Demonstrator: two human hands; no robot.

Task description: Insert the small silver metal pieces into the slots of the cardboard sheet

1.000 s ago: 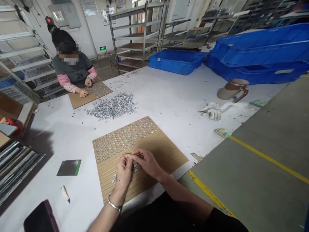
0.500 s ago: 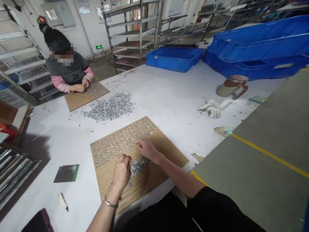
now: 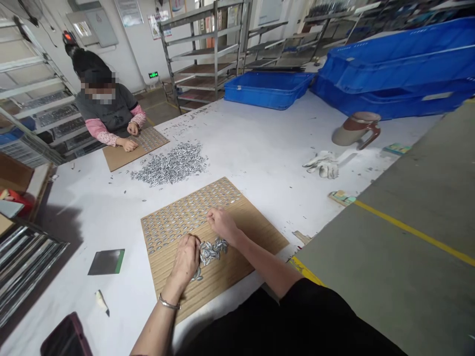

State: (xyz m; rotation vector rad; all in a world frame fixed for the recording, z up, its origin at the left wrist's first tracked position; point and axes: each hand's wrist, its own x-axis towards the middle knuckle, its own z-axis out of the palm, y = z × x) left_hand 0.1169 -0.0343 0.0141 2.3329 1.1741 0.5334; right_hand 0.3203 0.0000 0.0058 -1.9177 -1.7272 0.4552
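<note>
A sheet of corrugated cardboard [image 3: 218,284] lies in front of me. Rows of small grey, pointed-oval pieces [image 3: 181,215] cover its far part. A loose heap of the same pieces [image 3: 212,252] sits on the bare cardboard between my forearms. My left hand [image 3: 186,257], a bracelet on its wrist, rests at the heap's left edge with fingers curled and tips hidden. My right hand [image 3: 223,226] is closed in a pinch at the near edge of the rows. Whatever lies between its fingertips is too small to make out.
Across the white table [image 3: 260,143] a co-worker [image 3: 111,109] has hands over another cardboard sheet [image 3: 122,159]. A large pile of grey pieces [image 3: 172,165] lies between us. Right are a mug [image 3: 351,131], gloves [image 3: 322,165] and blue crates [image 3: 267,94]; left, a phone [image 3: 66,338].
My right hand stays near the edge of the rows, with only a slight shift. My left fingers remain by the heap. The co-worker's hands have moved apart. The whole view has shifted slightly.
</note>
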